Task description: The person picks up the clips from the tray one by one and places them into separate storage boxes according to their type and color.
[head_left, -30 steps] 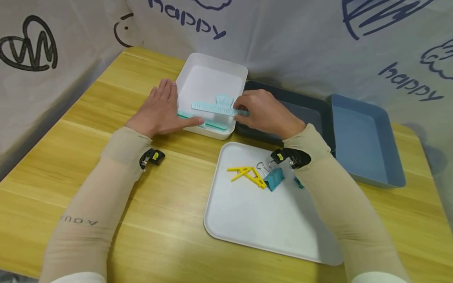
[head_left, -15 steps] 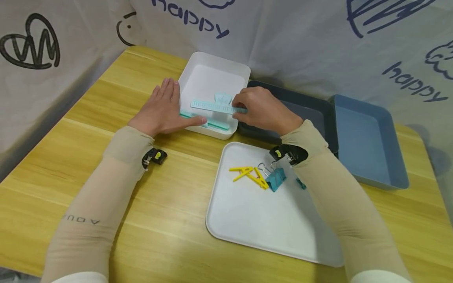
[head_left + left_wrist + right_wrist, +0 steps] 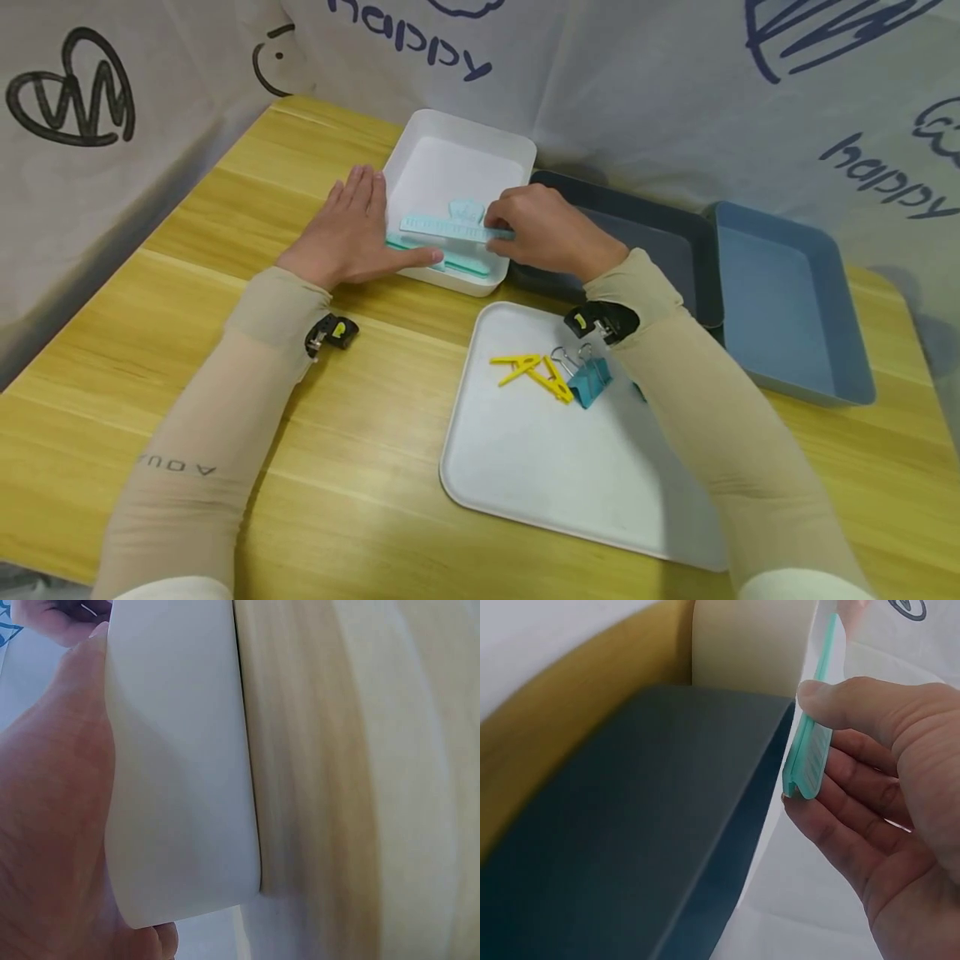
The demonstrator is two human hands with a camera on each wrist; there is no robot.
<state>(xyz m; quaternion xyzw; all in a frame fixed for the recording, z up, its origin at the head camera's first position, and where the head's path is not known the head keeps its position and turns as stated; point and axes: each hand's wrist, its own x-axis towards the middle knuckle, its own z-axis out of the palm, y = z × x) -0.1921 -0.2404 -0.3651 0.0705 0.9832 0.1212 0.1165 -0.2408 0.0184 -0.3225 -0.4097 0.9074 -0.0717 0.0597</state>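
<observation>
My right hand (image 3: 558,232) pinches one end of a long light-teal ruler clip (image 3: 442,227) between thumb and fingers. It has ruler marks along it and a rounded tab on its far side. In the right wrist view the clip (image 3: 808,757) shows a narrow folded profile. It hovers over the front part of the white box (image 3: 442,150). Below it, another teal clip (image 3: 468,264) lies along the box's front wall, partly covered by my left thumb. My left hand (image 3: 345,229) lies spread with straight fingers on the left rim, its thumb along the front rim.
Right of the white box stand a dark grey box (image 3: 645,242) and a blue-grey box (image 3: 780,292). A white tray (image 3: 555,475) in front bears yellow clothespins (image 3: 551,381) and a teal binder clip (image 3: 590,383). My right forearm partly covers another teal piece there.
My right hand has moved the ruler clip slightly left within the white box. The left hand stays on the rim. The head view has shifted a little.
</observation>
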